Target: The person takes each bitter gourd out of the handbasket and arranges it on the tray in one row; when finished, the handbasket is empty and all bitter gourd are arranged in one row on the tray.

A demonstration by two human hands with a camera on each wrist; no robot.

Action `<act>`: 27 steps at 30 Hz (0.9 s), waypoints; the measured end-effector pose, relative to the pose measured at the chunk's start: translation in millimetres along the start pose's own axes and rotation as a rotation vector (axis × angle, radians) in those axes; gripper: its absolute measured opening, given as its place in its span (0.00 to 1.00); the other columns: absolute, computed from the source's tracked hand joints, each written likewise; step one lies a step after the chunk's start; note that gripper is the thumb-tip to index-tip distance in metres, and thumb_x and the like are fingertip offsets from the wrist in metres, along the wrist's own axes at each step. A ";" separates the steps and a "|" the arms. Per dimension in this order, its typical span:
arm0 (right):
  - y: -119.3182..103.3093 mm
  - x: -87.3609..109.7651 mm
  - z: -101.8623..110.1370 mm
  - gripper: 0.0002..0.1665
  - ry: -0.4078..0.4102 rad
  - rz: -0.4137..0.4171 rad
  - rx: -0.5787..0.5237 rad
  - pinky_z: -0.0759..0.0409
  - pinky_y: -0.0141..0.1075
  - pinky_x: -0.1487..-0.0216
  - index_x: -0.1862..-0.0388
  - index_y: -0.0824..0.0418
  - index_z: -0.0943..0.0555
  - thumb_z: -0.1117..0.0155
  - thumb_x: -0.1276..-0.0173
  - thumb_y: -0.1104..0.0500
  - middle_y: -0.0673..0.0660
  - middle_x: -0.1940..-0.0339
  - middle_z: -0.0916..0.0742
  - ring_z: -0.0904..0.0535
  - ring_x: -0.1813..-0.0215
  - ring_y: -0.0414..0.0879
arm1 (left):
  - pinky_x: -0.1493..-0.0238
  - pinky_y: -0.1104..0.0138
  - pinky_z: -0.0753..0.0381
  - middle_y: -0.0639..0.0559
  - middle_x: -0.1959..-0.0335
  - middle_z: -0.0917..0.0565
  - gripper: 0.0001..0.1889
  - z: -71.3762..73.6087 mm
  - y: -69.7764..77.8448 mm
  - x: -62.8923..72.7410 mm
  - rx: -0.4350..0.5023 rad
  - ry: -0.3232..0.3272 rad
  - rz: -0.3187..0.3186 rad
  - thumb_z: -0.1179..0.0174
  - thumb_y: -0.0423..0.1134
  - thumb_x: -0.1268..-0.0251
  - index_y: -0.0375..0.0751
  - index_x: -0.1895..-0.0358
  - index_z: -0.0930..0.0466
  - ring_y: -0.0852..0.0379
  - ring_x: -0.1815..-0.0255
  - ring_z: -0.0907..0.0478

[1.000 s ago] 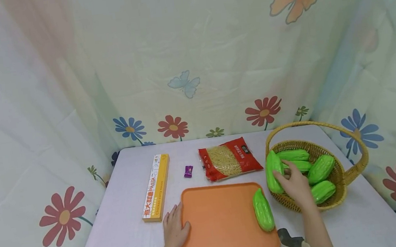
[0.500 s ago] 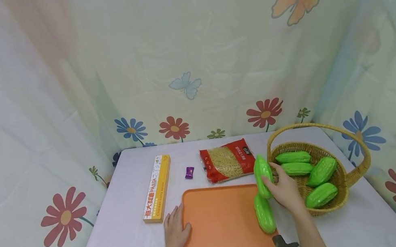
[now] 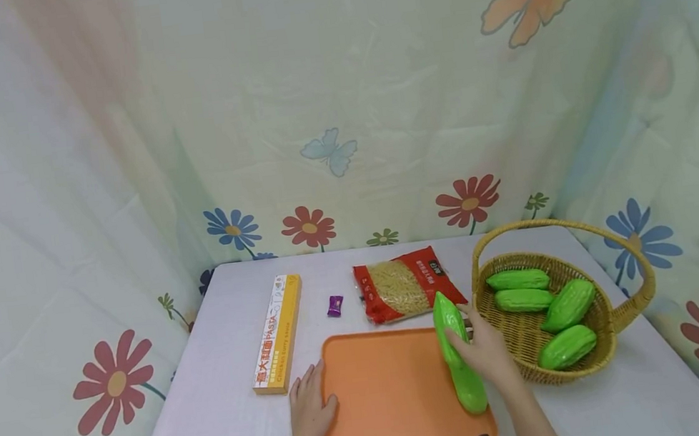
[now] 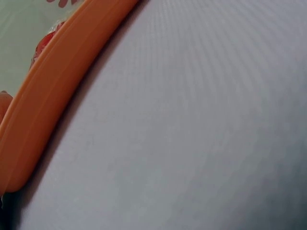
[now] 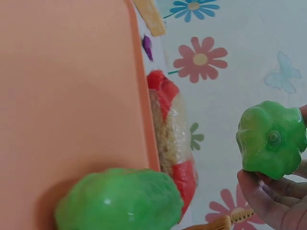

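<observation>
My right hand (image 3: pixel 486 353) holds a green, ridged bitter melon (image 3: pixel 447 318) above the right side of an orange tray (image 3: pixel 389 393). In the right wrist view its lobed stem end (image 5: pixel 271 139) faces the camera, with fingers and thumb around it. A second bitter melon (image 3: pixel 470 390) lies on the tray along the right rim, partly overlapped by the held one. My left hand (image 3: pixel 309 409) rests at the tray's left rim, fingers stretched out and thumb over the edge. The left wrist view shows mostly the tray's side wall (image 4: pixel 62 96) and the white tablecloth.
To the right stands a wicker basket (image 3: pixel 518 332) with a tall handle, several bitter melons inside. A red bag of pasta (image 3: pixel 405 283) lies behind the tray. A small purple wrapped sweet (image 3: pixel 335 306) and a yellow-white pasta box (image 3: pixel 276 334) lie at the left. A flowered curtain (image 3: pixel 343 103) surrounds the table.
My right hand has lifted a bitter melon out of the basket and carried it left, over the tray's right side. The left hand has stayed at the tray's left rim.
</observation>
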State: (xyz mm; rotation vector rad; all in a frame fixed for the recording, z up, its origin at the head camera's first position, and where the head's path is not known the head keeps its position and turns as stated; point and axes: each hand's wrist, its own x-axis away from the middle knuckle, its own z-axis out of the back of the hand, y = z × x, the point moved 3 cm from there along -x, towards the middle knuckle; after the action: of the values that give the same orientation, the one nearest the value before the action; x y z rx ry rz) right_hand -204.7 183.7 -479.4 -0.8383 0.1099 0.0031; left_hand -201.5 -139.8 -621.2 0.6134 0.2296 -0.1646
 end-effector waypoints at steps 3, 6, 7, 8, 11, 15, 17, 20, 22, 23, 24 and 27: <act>2.3 2.8 -8.5 0.34 0.013 0.027 0.022 0.22 0.50 0.60 0.36 0.67 0.37 0.41 0.37 0.53 0.68 0.53 0.20 0.22 0.55 0.59 | 0.35 0.51 0.57 0.46 0.36 0.33 0.35 0.4 0.4 0.1 0.004 -0.001 0.003 0.45 0.40 0.49 0.38 0.33 0.40 0.48 0.34 0.41; 5.9 4.9 -19.2 0.34 0.040 0.044 0.051 0.24 0.55 0.56 0.37 0.67 0.36 0.40 0.38 0.54 0.69 0.52 0.21 0.24 0.52 0.62 | 0.34 0.51 0.57 0.46 0.35 0.33 0.35 0.9 1.0 -0.2 0.014 -0.006 0.010 0.45 0.40 0.49 0.38 0.33 0.40 0.48 0.33 0.42; 7.0 5.8 -22.9 0.34 0.047 0.045 0.064 0.25 0.56 0.55 0.37 0.68 0.36 0.40 0.39 0.54 0.69 0.51 0.21 0.24 0.51 0.63 | 0.34 0.51 0.57 0.46 0.35 0.33 0.35 1.0 1.1 -0.1 0.017 -0.009 0.012 0.45 0.40 0.49 0.38 0.33 0.40 0.48 0.33 0.42; 7.9 6.9 -26.3 0.35 0.052 0.042 0.080 0.25 0.56 0.54 0.37 0.68 0.36 0.40 0.39 0.54 0.70 0.50 0.22 0.25 0.50 0.64 | 0.34 0.51 0.57 0.46 0.35 0.33 0.35 1.0 1.3 -0.1 0.020 -0.011 0.015 0.45 0.40 0.49 0.38 0.33 0.40 0.48 0.33 0.42; 8.9 10.1 -35.2 0.35 0.052 0.032 0.124 0.25 0.57 0.55 0.37 0.70 0.36 0.40 0.39 0.54 0.71 0.50 0.22 0.26 0.50 0.65 | 0.34 0.51 0.57 0.46 0.35 0.33 0.35 1.2 1.2 -0.1 0.020 -0.017 0.019 0.45 0.40 0.49 0.38 0.33 0.41 0.48 0.33 0.42; 7.1 12.8 -42.0 0.35 0.050 0.026 0.147 0.27 0.56 0.52 0.38 0.72 0.36 0.40 0.40 0.56 0.72 0.48 0.24 0.27 0.49 0.64 | 0.34 0.51 0.57 0.46 0.35 0.33 0.35 1.9 2.1 -0.2 0.018 -0.014 0.015 0.44 0.40 0.49 0.38 0.33 0.41 0.48 0.33 0.42; 6.7 14.1 -44.3 0.34 0.056 0.025 0.152 0.26 0.56 0.52 0.39 0.71 0.35 0.39 0.41 0.56 0.71 0.49 0.23 0.26 0.50 0.63 | 0.34 0.51 0.57 0.45 0.36 0.33 0.35 2.0 2.5 -0.1 0.013 -0.006 0.007 0.44 0.40 0.49 0.38 0.33 0.40 0.47 0.34 0.42; 7.7 15.8 -47.4 0.32 0.082 0.035 0.153 0.25 0.54 0.57 0.41 0.70 0.33 0.38 0.42 0.57 0.69 0.52 0.22 0.24 0.54 0.61 | 0.35 0.50 0.56 0.45 0.36 0.32 0.35 1.9 3.0 0.2 0.009 0.011 -0.008 0.44 0.39 0.49 0.37 0.34 0.40 0.47 0.34 0.41; 7.2 17.1 -48.6 0.31 0.099 0.038 0.158 0.24 0.54 0.62 0.42 0.69 0.31 0.38 0.43 0.57 0.68 0.56 0.21 0.23 0.58 0.60 | 0.36 0.49 0.54 0.44 0.37 0.31 0.35 1.9 3.3 0.6 0.005 0.026 -0.020 0.44 0.39 0.50 0.36 0.34 0.39 0.46 0.35 0.40; 7.1 17.3 -49.5 0.31 0.101 0.034 0.161 0.23 0.53 0.64 0.42 0.69 0.31 0.38 0.44 0.57 0.67 0.57 0.21 0.23 0.60 0.60 | 0.36 0.49 0.54 0.44 0.37 0.31 0.35 1.9 3.4 0.6 0.001 0.028 -0.023 0.43 0.39 0.50 0.36 0.34 0.39 0.46 0.35 0.40; 6.6 17.5 -50.2 0.31 0.102 0.030 0.163 0.23 0.53 0.65 0.42 0.68 0.31 0.38 0.44 0.57 0.67 0.58 0.21 0.23 0.61 0.59 | 0.36 0.49 0.53 0.44 0.37 0.31 0.35 2.0 3.4 0.7 0.000 0.031 -0.023 0.43 0.39 0.50 0.36 0.34 0.38 0.46 0.35 0.39; 5.1 17.7 -52.3 0.31 0.099 0.013 0.180 0.23 0.52 0.69 0.42 0.67 0.32 0.38 0.44 0.56 0.66 0.60 0.21 0.23 0.63 0.59 | 0.36 0.49 0.53 0.44 0.37 0.31 0.35 2.4 3.3 0.5 0.003 0.025 -0.011 0.43 0.39 0.50 0.36 0.34 0.38 0.46 0.35 0.39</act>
State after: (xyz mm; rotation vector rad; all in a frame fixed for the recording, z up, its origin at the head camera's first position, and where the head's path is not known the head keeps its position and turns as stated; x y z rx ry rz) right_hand -192.4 147.5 -519.6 -0.6582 0.2056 -0.0356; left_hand -199.9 -138.6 -617.6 0.6178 0.2568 -0.1683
